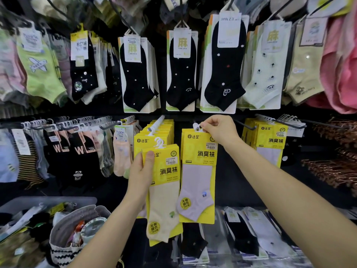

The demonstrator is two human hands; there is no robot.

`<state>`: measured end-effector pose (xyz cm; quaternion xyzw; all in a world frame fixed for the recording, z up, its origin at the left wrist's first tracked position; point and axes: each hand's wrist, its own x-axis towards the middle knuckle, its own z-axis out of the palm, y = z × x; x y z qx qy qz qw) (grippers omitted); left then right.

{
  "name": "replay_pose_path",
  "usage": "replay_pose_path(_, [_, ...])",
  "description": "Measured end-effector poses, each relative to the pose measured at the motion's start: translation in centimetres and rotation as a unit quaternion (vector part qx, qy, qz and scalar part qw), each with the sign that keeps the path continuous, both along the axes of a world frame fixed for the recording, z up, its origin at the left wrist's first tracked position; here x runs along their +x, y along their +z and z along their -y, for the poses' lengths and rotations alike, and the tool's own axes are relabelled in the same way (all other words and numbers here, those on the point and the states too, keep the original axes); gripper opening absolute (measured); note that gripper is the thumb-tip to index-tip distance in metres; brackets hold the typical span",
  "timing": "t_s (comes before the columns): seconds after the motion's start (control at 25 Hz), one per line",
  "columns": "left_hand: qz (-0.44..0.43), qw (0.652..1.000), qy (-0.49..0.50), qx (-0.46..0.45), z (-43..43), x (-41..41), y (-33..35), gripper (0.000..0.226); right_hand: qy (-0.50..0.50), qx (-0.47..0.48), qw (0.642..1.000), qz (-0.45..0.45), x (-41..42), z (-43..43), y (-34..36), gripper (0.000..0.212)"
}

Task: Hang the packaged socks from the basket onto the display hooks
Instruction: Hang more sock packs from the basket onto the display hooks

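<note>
Right hand (218,130) pinching lilac sock pack (198,176) at centre frame for hooking, left hand (142,171) gripping cream pack (164,192) in reserve

1. whole frame is basically a dark display wall (228,182); black backing, packed with stock from top to bottom
2. upper row across the middle: black ankle socks on white cards (136,74), with a cream pair (264,74) to their right; pink stuff (340,64) crowds the upper right corner, lime green socks (41,72) with a plane print sit upper left
3. middle left: a rail of white plastic hangers (63,123) carrying dark and striped pairs
4. far right edge: coppery metal racks (334,169), blurry
5. lower left corner: a grey tray (48,202) of clutter; lighting is even, no window visible
</note>
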<state>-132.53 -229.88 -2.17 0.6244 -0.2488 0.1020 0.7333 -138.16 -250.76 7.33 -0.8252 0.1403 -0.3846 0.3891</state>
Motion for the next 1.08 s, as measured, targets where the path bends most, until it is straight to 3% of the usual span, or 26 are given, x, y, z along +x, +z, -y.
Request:
replay_pose_path(0.32, [0.004,1.000,-0.009,0.001,-0.6,-0.2,0.4,0.017,-0.020,-0.008,0.999,-0.024,0.9,-0.3,-0.4,0.019])
replay_pose_path(0.44, [-0.006,1.000,-0.021,-0.010,0.7,-0.4,0.6,0.018,-0.051,-0.064,0.996,0.043,-0.4,-0.6,-0.6,0.016])
replay_pose_path(0.52, [-0.009,0.999,-0.034,-0.020,1.8,-0.8,0.9,0.013,-0.019,-0.093,0.992,0.079,-1.5,-1.6,-0.9,0.017])
replay_pose_path(0.68, [0.006,0.997,-0.070,-0.017,4.2,-1.8,1.2,0.003,0.076,-0.148,0.986,0.006,-2.8,-3.1,-1.7,0.013])
replay_pose_path(0.92, [-0.041,0.991,-0.125,0.002,5.6,-2.1,1.5,0.008,0.083,-0.161,0.982,-0.062,-3.4,-1.4,-1.0,0.012])
replay_pose_path(1.08, [0.005,0.995,-0.096,0.034,5.0,-1.6,1.8,0.018,0.043,-0.123,0.990,-0.058,-2.6,-0.5,-0.3,0.015])
